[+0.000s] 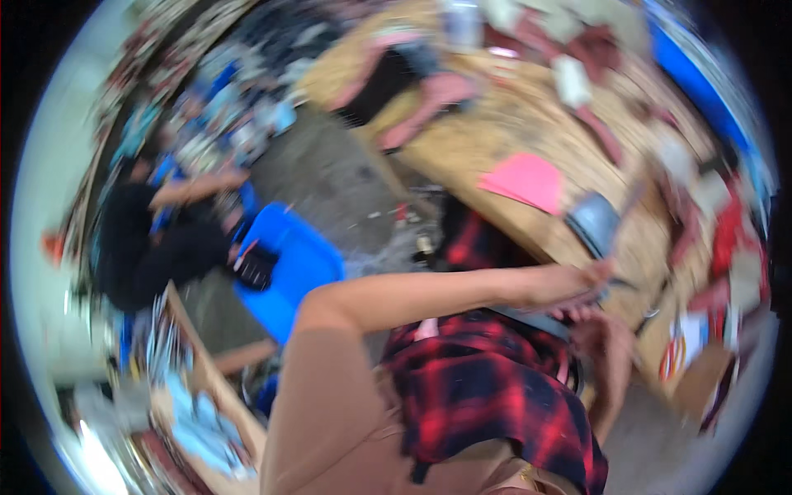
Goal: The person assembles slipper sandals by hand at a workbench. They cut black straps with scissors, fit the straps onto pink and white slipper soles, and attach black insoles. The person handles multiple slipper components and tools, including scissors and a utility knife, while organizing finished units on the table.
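Note:
My left hand (561, 285) reaches across my body to the table's near edge, its fingers drawn together. Just below it, my right hand (606, 340) is closed and bent inward, almost touching the left. Motion blur hides what the fingers hold. A grey-blue strip (532, 320) shows beneath my left hand, over a red and black checked cloth (487, 371) at my waist. Beyond my hands, a curved grey-blue piece (592, 223) lies on the wooden table (462, 177), beside flat bright pink pieces (524, 181).
Pink and black pieces (384, 82) lie on the table's far part. Reddish pieces and white objects (571, 82) are scattered along its right side. A blue plastic bin (293, 260) stands at left, near a person in dark clothes (132, 235). Light blue cloth (202, 425) lies at lower left.

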`<state>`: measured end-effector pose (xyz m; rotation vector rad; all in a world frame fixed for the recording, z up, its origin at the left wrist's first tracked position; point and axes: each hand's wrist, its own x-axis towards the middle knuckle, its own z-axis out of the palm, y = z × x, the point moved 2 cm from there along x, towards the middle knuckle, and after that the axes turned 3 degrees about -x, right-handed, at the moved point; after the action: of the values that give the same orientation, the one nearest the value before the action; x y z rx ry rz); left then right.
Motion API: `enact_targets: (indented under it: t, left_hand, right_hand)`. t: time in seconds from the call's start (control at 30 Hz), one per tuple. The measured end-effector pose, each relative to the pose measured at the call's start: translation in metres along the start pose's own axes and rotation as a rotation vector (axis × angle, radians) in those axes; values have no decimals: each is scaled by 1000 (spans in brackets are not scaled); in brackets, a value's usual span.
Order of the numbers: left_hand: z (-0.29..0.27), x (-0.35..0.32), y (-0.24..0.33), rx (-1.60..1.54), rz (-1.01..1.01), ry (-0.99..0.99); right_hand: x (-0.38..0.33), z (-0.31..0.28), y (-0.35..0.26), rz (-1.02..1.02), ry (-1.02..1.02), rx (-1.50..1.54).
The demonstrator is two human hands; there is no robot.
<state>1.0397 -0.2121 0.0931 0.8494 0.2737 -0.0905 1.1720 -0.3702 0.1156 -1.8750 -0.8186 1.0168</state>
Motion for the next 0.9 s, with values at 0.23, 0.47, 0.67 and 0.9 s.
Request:
enact_targets:
  t: [0.23, 0.47, 0.67, 0.9]
  left_hand:
    - [29, -41, 71, 816, 72, 27]
    - [29, -49, 76, 1443, 245, -110]
    - [40, -30, 87, 1408, 41, -376]
    - [2, -39, 49, 1254, 316, -296]
  right_hand:
    - [19, 16, -56, -161, 373, 684]
    - [-26, 31, -37, 57, 123, 1037]
    - [-18, 6, -17, 195, 87, 773]
    - [-31, 4, -7, 61, 28, 1032]
